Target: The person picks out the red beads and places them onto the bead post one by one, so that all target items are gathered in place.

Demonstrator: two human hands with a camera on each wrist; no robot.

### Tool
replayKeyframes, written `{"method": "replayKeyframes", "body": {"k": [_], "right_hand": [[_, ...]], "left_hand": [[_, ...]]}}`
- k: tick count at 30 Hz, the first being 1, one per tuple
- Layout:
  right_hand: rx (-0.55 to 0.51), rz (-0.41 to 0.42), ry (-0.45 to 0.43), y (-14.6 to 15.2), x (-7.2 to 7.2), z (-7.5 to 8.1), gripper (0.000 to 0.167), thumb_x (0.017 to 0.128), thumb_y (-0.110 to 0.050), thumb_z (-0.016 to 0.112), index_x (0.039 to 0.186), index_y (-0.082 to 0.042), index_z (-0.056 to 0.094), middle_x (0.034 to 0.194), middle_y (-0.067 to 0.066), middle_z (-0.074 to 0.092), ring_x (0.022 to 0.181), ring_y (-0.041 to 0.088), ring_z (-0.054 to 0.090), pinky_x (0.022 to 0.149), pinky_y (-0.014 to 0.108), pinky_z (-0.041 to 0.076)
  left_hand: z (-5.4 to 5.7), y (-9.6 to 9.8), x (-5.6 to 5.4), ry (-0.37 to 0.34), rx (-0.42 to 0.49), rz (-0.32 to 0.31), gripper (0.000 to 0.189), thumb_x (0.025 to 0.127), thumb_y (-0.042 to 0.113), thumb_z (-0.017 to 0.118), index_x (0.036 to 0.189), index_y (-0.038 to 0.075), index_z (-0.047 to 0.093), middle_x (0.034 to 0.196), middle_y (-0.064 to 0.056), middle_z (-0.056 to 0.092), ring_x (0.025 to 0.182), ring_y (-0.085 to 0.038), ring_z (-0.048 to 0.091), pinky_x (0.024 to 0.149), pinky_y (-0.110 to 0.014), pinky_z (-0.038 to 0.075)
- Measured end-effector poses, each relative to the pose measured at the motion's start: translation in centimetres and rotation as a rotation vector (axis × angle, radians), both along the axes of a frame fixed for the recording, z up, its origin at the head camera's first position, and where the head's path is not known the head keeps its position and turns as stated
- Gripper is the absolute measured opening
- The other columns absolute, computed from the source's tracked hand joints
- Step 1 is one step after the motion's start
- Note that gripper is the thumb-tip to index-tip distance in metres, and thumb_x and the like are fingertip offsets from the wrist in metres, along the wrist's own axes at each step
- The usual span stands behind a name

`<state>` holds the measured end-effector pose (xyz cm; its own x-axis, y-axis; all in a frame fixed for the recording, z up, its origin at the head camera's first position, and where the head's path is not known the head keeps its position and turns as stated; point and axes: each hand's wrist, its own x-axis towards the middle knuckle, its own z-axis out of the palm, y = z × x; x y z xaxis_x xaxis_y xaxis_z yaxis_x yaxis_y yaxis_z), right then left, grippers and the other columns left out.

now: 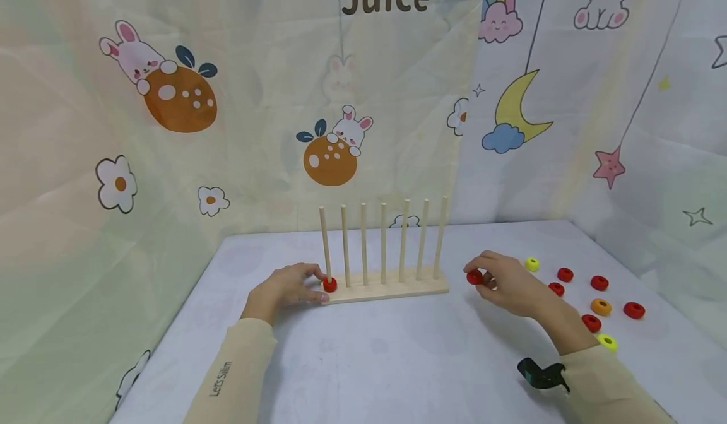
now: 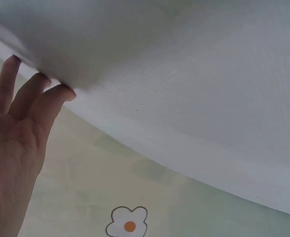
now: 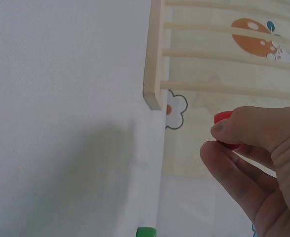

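Note:
A wooden rack with a row of several upright pegs stands on the table. One red ring sits at the foot of its leftmost peg. My left hand grips the left end of the rack's base, thumb at the front corner and index finger beside that ring. In the left wrist view, the left hand's fingertips show but the rack does not. To the right of the rack, my right hand pinches another red ring between thumb and fingers, raised above the table.
Loose red rings, among them one ring at the far right, lie on the table's right side with an orange ring and yellow rings. A printed curtain hangs behind the table. A black strap piece hangs at the right sleeve.

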<state>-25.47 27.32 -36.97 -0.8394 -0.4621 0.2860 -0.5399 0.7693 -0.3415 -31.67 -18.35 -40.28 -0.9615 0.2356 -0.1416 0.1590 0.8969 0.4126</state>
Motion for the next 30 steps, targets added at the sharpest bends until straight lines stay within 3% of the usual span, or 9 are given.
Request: {"method": "replayKeyframes", "body": {"k": [11,23,30], "right_hand": [[-0.033,0.053,0.005,-1.8,0.1,1.0,0.03,0.088,0.002,0.075,0.116,-0.008,0.068,0.108,0.002,0.066,0.088,0.015,0.069,0.075,0.029,0.062],[-0.089,0.151,0.097,-4.7,-0.4,1.7,0.029,0.09,-0.001,0.076,0.117,-0.01,0.071,0.107,-0.001,0.067,0.084,0.01,0.065,0.071,0.023,0.06],[-0.107,0.172,0.104,-6.5,-0.5,2.3,0.031,0.09,-0.003,0.077,0.118,-0.011,0.069,0.108,-0.001,0.066,0.083,0.011,0.064,0.071,0.02,0.058]], "left_hand": [[0.0,0.0,-0.1,0.008,-0.002,-0.002,0.044,0.076,0.05,0.088,0.113,0.038,0.067,0.134,-0.003,0.064,0.123,-0.03,0.055,0.104,-0.06,0.044],[-0.3,0.0,0.2,0.001,0.019,0.01,0.045,0.077,0.05,0.088,0.115,0.039,0.066,0.14,-0.003,0.061,0.128,-0.032,0.054,0.106,-0.063,0.042],[-0.5,-0.1,0.0,0.028,-0.005,0.001,0.055,0.076,0.052,0.088,0.124,0.036,0.065,0.143,-0.004,0.06,0.134,-0.035,0.052,0.107,-0.063,0.042]]}}
